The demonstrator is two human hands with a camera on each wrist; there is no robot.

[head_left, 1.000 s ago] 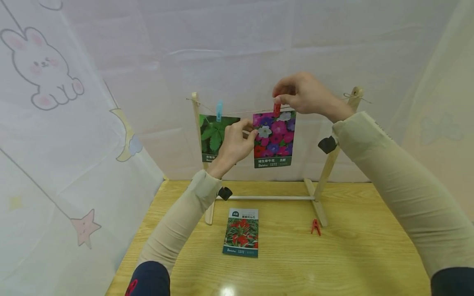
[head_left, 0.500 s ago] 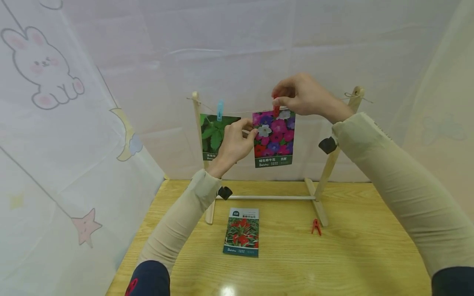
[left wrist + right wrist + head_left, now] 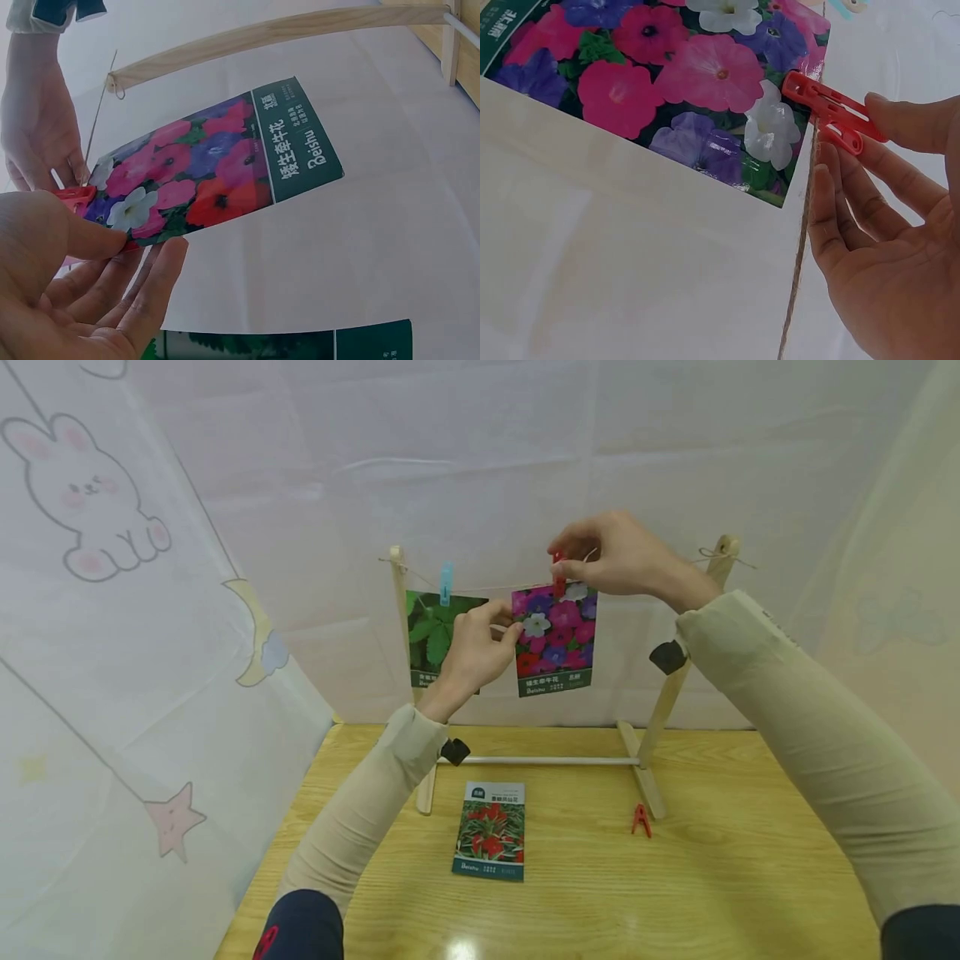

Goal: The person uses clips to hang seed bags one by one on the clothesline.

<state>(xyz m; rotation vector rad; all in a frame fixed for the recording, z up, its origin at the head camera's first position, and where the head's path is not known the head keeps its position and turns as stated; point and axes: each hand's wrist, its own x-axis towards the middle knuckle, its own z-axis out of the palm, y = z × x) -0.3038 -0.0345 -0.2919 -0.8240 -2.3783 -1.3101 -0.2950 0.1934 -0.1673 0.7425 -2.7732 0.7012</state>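
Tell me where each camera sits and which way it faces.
Head: worn on the head, facing forward and down at the wooden rack and table; left hand, right hand and sleeves show.
Left wrist: worn there, facing the pink-flowered packet; left hand near, right hand beyond.
Right wrist: worn there, facing the pinched red clip at the twine; right hand shows.
Shared: both wrist views show the pink-flowered packet, red clip and right hand.

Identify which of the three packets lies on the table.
The red-flowered packet; the leafy green packet and multicoloured packet are up at the string.
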